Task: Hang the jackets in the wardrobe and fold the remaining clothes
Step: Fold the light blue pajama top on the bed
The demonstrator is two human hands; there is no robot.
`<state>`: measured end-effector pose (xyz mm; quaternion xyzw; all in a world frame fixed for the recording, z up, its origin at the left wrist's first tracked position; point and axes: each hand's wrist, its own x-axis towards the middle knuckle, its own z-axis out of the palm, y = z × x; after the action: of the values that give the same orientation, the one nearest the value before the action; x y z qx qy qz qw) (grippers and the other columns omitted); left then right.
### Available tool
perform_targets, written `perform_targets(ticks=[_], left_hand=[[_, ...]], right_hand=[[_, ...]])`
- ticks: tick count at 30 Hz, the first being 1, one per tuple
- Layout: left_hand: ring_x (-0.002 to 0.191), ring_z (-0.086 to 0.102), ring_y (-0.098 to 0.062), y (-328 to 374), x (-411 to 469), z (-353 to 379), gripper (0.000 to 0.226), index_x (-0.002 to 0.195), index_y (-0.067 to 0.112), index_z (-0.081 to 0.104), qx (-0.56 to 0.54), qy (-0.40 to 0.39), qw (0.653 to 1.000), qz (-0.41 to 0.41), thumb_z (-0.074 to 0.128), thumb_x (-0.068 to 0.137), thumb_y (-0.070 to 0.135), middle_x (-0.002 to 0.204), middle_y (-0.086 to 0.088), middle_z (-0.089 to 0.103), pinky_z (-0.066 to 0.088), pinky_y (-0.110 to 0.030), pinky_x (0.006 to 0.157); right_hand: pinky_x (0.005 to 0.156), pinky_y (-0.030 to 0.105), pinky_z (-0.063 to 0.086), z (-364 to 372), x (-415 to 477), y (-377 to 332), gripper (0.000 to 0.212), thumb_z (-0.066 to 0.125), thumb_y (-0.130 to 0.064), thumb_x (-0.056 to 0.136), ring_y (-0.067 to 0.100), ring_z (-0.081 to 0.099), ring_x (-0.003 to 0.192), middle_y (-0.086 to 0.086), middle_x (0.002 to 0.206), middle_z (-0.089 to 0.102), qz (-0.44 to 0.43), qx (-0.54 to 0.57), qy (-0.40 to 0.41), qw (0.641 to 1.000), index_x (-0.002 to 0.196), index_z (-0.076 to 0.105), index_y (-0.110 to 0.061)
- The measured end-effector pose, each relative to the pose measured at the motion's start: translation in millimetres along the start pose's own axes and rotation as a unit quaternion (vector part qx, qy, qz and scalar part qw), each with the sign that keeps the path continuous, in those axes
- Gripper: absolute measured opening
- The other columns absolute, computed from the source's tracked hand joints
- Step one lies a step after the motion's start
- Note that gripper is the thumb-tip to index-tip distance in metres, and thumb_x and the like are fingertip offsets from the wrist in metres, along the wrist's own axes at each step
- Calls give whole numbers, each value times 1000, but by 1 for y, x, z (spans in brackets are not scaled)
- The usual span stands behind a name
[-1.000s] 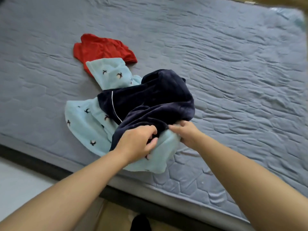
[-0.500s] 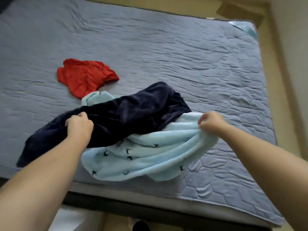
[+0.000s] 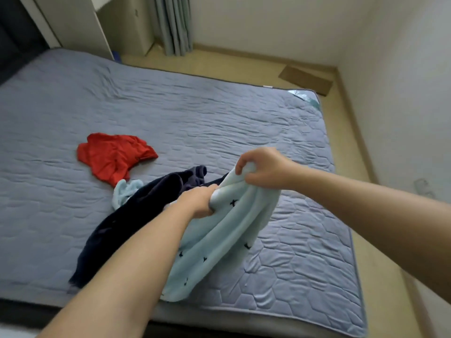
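Right hand and left hand grip pale-blue garment (bunched).

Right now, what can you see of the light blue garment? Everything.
The light blue garment is pale, soft and fleece-like, with small dark motifs scattered over it. It is bunched into long folds. The left hand and right hand grip its raised upper edge close together. From there it drapes down to the grey quilted mattress, ending near the front edge. It lies against the navy garment. A bunch of the same blue shows beyond the navy garment, beside the red garment.
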<state>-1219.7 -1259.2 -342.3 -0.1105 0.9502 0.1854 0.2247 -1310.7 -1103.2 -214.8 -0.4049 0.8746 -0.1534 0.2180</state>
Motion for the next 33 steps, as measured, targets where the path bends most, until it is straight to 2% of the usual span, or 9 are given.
perform_targets(ticks=[2,4,8,11,17,23,25,28,33], left_hand=[[95,61,-27,10,-19,-23,16,95,29,45,7,48,998,-31,52,81,31,109,-3,64,40,-32,68],[84,60,-27,25,-40,-44,9,87,29,43,-25,116,992,-39,52,82,31,98,-4,64,39,-31,63],[80,60,-31,66,-84,-95,14,89,25,43,-90,249,964,-17,57,83,26,87,-9,63,38,-32,60],[76,55,-27,100,-125,-145,16,83,27,45,-98,327,940,19,57,81,17,80,-1,57,37,-31,59],[83,59,-29,162,-177,-232,19,96,14,63,-135,462,873,76,57,79,10,90,-10,65,49,-40,70],[91,59,-29,184,-153,-208,26,91,17,60,-139,369,919,24,48,72,30,97,-8,67,49,-38,73],[95,58,-31,176,-127,-167,7,85,19,52,-155,314,937,-1,51,78,21,101,-10,66,42,-33,69],[100,59,-30,154,-90,-87,15,88,21,54,-189,236,953,-14,51,80,8,104,-10,67,38,-30,70],[82,57,-12,104,-48,62,3,84,26,52,-163,-37,986,2,54,83,27,86,9,58,43,-22,67]], right_hand=[[79,25,46,-36,-20,-7,26,58,-9,77,15,56,92,-1,98,66,-29,-6,16,999,93,70,-25],[77,23,42,-71,-41,-10,26,58,-9,78,15,56,94,-1,101,66,-46,-26,26,998,96,70,-24],[69,22,38,-146,-92,-11,30,57,-11,79,16,54,94,-3,103,61,-33,-61,61,996,100,68,-29],[75,22,42,-201,-131,-16,28,58,-13,80,16,54,95,-4,104,60,-38,-49,94,994,99,68,-31],[72,24,42,-273,-178,-20,19,59,-15,78,19,57,91,1,99,62,-44,7,221,974,87,65,-31],[70,25,39,-229,-163,12,14,58,-21,80,19,55,90,-1,98,60,19,71,245,967,88,67,-29],[72,27,40,-187,-148,33,15,55,-22,81,18,55,92,-1,100,60,46,85,205,974,89,66,-30],[71,29,42,-113,-124,66,11,58,-24,82,19,55,91,1,101,60,78,93,138,983,87,62,-32],[73,31,48,37,-85,126,14,53,-25,80,19,57,90,-4,95,58,145,51,-10,988,85,57,-37]])
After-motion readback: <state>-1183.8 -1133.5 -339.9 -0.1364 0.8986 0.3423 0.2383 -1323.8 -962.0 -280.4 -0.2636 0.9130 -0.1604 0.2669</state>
